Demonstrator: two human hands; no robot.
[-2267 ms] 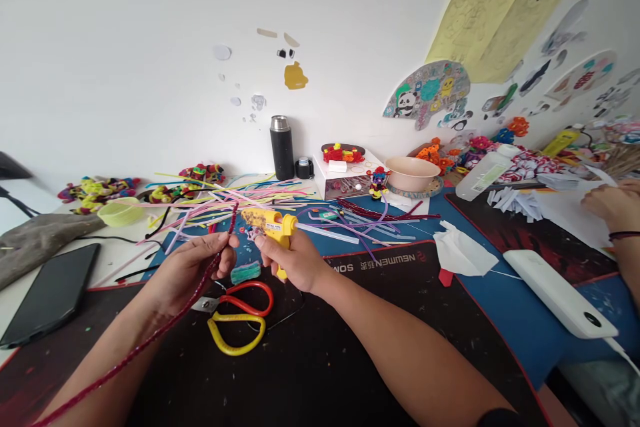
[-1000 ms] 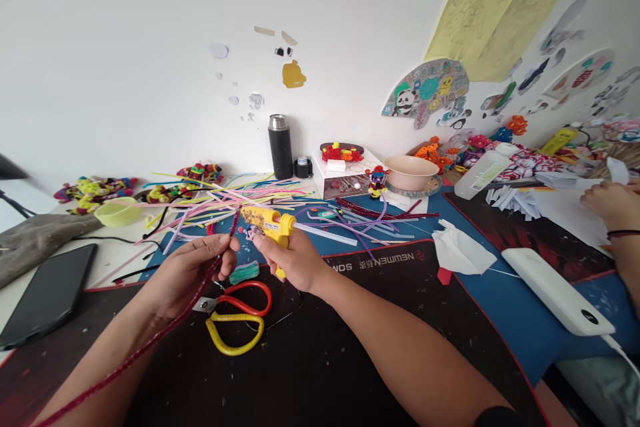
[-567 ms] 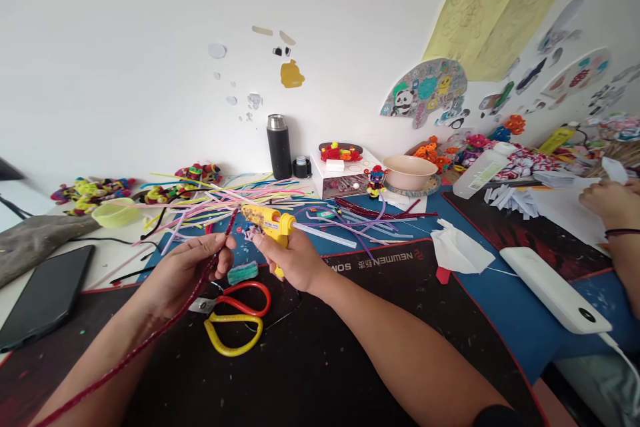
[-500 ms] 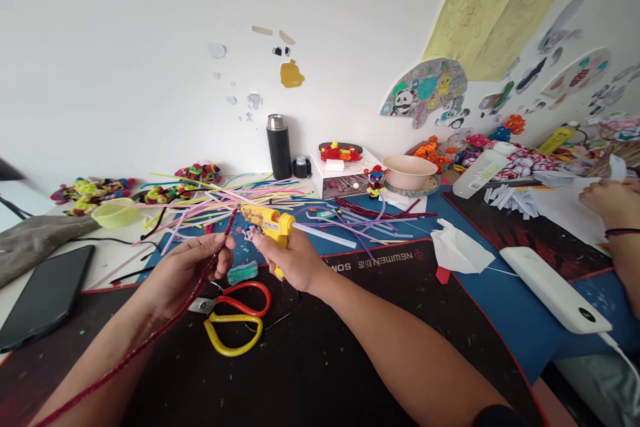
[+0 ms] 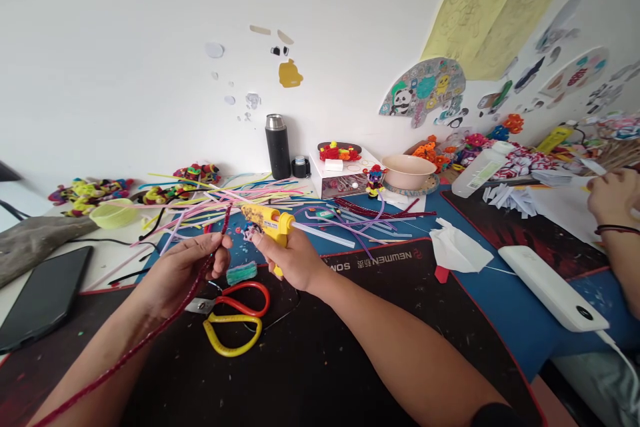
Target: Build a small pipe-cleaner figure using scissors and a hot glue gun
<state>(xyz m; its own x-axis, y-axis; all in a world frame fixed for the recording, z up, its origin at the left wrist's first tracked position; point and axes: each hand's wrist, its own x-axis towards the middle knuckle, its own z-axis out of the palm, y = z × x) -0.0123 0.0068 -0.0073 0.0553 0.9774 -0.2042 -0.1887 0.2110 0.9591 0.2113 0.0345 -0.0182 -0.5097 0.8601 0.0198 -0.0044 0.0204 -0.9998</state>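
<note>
Glue gun (image 5: 267, 221): yellow, gripped in right hand (image 5: 295, 259), fingers wrapped round the handle; nozzle aims left toward the other hand, prob. so the tip sits close to the stem end.
Glue stick (image 5: 325, 235): clear rod sticking out the gun's back, to the right of the right hand, above the mat.
Pipe cleaner (image 5: 150, 330): long dark-red stem, pinched betw. thumb & fingers of left hand (image 5: 183, 270); short end rises above the pinch, rest trails down along the forearm toward the body. Held near the top, seemingly to keep that end steady by the nozzle.
Small bit at nozzle (image 5: 249, 232): tiny multicolour piece at right-hand fingertips, just beside the gun tip; too small to ID.
Left hand state: closed in a pinch on the stem, other fingers curled.
Right hand state: closed on the gun; trigger finger not clear.
Scissors (image 5: 233, 320): red/yellow handles, flat on black mat (image 5: 310, 360), just below both hands, within easy reach.
Teal scrap (image 5: 242, 272): on mat betw. the hands, under the gun.
Stem pile (image 5: 210, 203): loose coloured stems beyond the hands, toward the wall.
Phone (image 5: 43, 297): dark, far left of left hand.
Other person's hand (image 5: 613, 197): far right, at white paper, well apart.
</note>
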